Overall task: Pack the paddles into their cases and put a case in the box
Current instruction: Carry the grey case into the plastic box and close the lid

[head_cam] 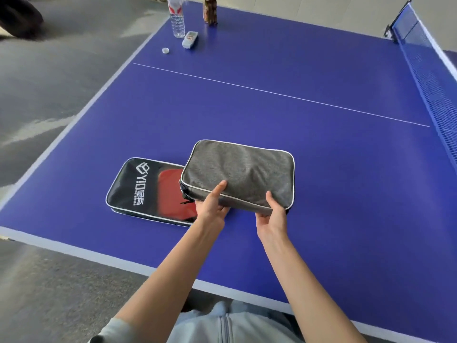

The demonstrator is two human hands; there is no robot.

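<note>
Both hands, left hand (213,206) and right hand (273,214), hold the grey case (242,169) by its near edge, fingers curled around it. It looks packed; the next move calls for carrying it to the box, which is not in view.

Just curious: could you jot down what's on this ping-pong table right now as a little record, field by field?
surface: blue table tennis table, net at right
grey case: held at its near edge, overlapping the black case
left hand: grips the grey case's near left corner
right hand: grips its near right edge
black case: flat on the table, red paddle showing through it
far corner: water bottle, loose cap, small grey device, brown object
box: not in view
</note>
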